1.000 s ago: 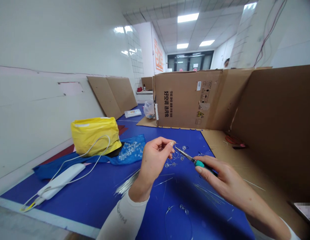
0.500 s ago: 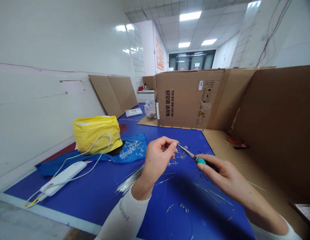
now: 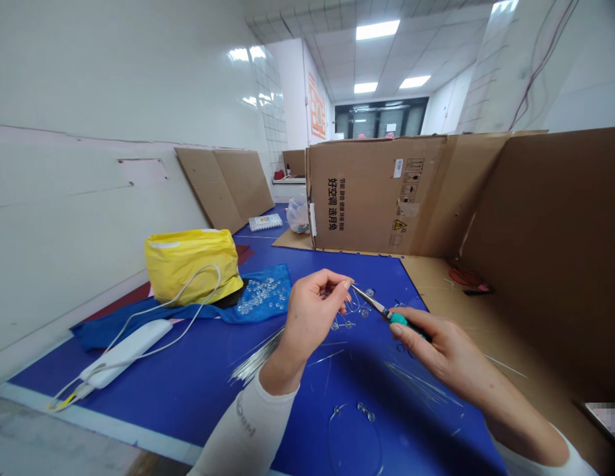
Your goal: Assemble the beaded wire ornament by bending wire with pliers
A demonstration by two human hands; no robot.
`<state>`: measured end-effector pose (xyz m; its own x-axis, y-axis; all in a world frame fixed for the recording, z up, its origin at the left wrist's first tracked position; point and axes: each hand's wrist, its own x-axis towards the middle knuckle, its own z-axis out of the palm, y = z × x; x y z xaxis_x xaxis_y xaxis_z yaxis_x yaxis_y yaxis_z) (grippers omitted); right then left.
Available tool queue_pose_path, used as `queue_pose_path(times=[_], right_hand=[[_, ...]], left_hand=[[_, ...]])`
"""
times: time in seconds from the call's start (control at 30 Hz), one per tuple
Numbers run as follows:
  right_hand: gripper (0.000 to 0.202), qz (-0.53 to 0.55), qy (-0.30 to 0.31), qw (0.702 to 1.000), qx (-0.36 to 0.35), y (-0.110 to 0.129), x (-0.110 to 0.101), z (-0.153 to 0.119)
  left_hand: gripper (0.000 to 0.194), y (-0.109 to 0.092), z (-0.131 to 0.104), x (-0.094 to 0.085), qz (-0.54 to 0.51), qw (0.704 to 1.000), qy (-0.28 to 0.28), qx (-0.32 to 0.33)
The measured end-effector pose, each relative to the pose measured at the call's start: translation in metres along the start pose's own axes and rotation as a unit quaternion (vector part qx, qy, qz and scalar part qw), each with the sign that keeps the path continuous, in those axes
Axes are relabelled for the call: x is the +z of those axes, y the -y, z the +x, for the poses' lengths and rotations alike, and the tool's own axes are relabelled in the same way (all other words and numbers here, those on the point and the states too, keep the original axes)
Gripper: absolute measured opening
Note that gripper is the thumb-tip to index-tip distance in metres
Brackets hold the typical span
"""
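Clock centred on the left fingertips, twelve pointing away from the wearer. Left hand [image 3: 312, 304]: thumb and forefinger pinched together on a thin wire [image 3: 357, 304], which curls out toward five o'clock over the blue table [image 3: 188, 396]. Right hand [image 3: 431, 347], at four: fingers wrapped round the handles of long-nosed pliers [image 3: 399, 322], whose nose points back toward ten and ends right at the pinch. Whether its tips bite the wire, we cannot tell.

Clear beads [image 3: 365, 313] sit between three and six, near the wire; we cannot make out which are strung and which lie loose.

Handling, as we judge it: wire almost weightless, springy, stiff enough to keep a bend, liable to twist or roll under a slack pinch. We would hold close to the worked end, fingertips for steadiness and plier tips for force; a long free tail would whip about. Beads look hard, smooth and slippery, perhaps brittle, so we would keep metal off them.

Around: bead pile [image 3: 261, 295] on blue cloth [image 3: 282, 274] at nine; wire bundle [image 3: 257, 357] at eight; scattered wires [image 3: 421, 380] at five; beaded loop [image 3: 365, 412] at six.
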<state>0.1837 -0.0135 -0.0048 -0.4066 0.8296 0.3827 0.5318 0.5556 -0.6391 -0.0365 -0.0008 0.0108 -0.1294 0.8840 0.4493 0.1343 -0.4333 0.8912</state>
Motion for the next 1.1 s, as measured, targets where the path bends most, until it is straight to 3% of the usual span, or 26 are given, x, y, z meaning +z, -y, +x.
queue_pose_path(times=[0.2,0.5,1.1], right_hand=[[0.045,0.018,0.05,0.998,0.034,0.002,-0.006,0.0],[0.047,0.047,0.059,0.996,0.046,-0.001,-0.008,0.005],[0.044,0.095,0.085,0.991,0.046,-0.01,-0.01,0.005]], left_hand=[[0.014,-0.001,0.0,0.001,-0.025,0.999,0.011,-0.023],[0.013,-0.006,0.0,0.0,-0.071,0.995,0.033,-0.056],[0.014,-0.003,0.001,-0.001,-0.046,0.998,0.026,-0.043]])
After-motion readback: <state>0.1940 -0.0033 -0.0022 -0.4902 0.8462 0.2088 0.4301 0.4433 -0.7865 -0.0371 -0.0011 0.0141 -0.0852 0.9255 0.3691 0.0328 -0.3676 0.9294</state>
